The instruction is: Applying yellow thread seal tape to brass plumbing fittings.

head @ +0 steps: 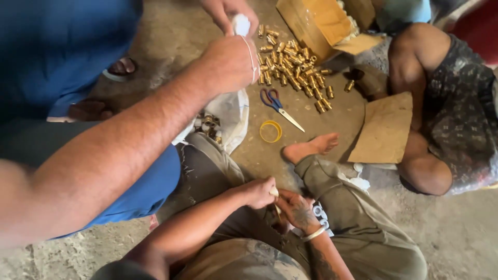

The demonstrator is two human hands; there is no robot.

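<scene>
My left hand (228, 62) reaches in on a long forearm from the lower left and is closed around the gathered neck of a white plastic bag (232, 111). My right hand (227, 13), at the top edge, pinches the bag's white top just above it. The bag sits on the concrete floor between blue-clad legs, and brass fittings (207, 124) show in it. To the right of my hands lies a loose pile of brass fittings (290, 57).
Blue-handled scissors (275, 101) and a yellow tape ring (270, 131) lie below the pile. A cardboard box (311, 26) and a cardboard sheet (384, 129) are at right. A co-worker's hands (280, 199) work at the bottom; another person's bare leg (420, 155) is at right.
</scene>
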